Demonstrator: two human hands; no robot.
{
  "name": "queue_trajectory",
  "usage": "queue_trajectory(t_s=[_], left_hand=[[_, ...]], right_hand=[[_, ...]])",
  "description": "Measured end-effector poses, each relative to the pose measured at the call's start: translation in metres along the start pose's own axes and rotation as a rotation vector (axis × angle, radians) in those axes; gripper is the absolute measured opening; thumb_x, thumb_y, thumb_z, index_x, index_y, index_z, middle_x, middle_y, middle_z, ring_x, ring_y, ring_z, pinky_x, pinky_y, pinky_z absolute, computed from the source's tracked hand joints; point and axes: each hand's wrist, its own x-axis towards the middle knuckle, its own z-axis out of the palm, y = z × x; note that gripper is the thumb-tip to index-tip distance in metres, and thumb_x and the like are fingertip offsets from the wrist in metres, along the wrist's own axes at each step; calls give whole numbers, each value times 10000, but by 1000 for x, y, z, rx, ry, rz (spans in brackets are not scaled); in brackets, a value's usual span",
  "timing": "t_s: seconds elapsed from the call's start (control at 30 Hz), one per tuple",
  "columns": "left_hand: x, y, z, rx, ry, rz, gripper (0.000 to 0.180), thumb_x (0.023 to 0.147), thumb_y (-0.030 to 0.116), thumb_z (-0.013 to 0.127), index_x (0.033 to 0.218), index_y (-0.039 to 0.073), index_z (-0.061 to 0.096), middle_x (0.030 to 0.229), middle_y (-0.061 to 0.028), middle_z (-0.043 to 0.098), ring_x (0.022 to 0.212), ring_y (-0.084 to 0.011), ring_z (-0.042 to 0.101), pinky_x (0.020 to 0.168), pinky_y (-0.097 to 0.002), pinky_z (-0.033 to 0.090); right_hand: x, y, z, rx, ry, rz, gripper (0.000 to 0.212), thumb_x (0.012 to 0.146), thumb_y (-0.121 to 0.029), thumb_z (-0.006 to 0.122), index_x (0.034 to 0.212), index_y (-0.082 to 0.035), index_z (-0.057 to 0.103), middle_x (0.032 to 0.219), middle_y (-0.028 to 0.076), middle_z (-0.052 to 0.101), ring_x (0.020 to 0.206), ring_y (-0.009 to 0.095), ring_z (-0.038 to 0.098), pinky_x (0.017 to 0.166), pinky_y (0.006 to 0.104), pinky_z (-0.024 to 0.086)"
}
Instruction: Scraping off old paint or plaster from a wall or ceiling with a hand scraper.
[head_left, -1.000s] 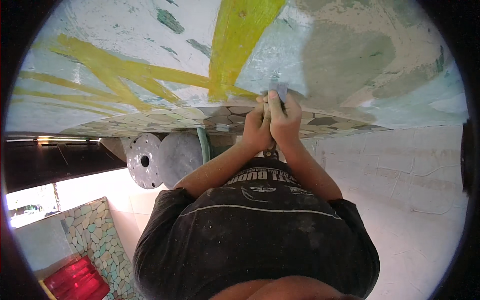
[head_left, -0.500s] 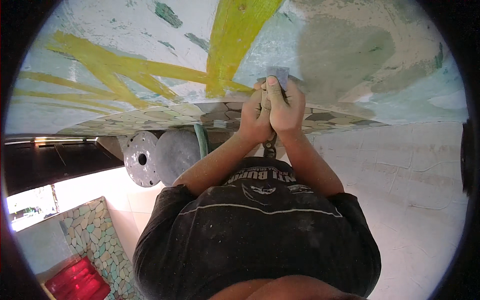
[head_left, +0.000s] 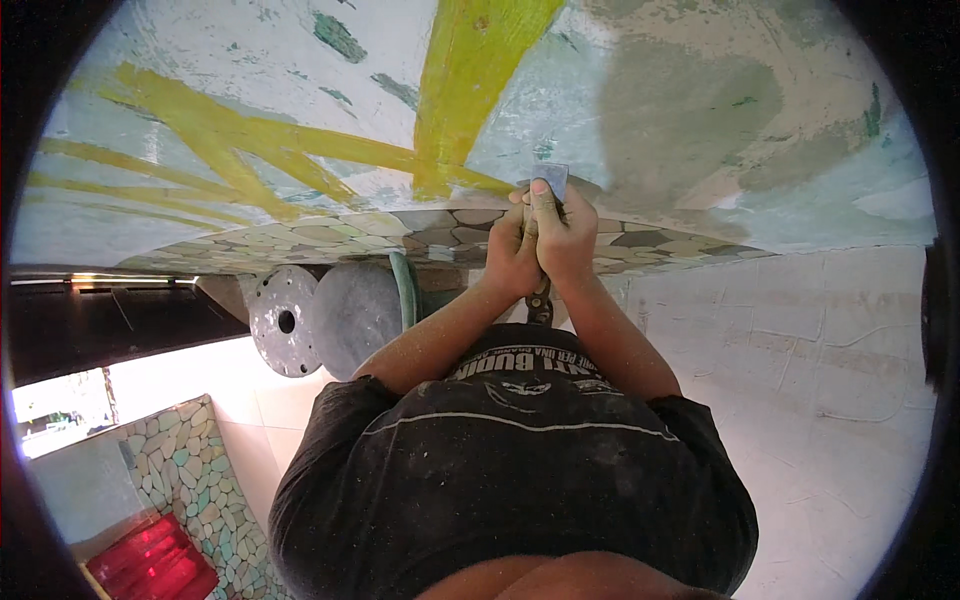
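Both forearms are raised side by side from the dark grey shirt (head_left: 520, 470) toward the curved, pale painted surface with yellow streaks (head_left: 300, 120). The left hand (head_left: 513, 255) and the right hand (head_left: 565, 240) are pressed together, wrists touching. The fingers (head_left: 541, 200) of both hands are curled tightly around a small flat grey metal scraper blade (head_left: 552, 178), whose upper edge is set against the painted surface, just beside the broad yellow stripe (head_left: 470, 80). The handle (head_left: 540, 302) is seen below the wrists. A band of mosaic stone tiles (head_left: 400, 232) is seen just below the hands.
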Motion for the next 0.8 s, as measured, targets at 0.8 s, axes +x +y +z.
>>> queue_trajectory(t_s=[0.8], left_hand=[[5,30,-6,144,-39,147,314,1038,224,382,995,-16,578,995,-111,588,896,-189,549,810,-326,447]], right_hand=[[5,-16,-5,125,-97,8,283,995,-206,510,1015,53,623,836,89,686,739,93,584,683,237,479]])
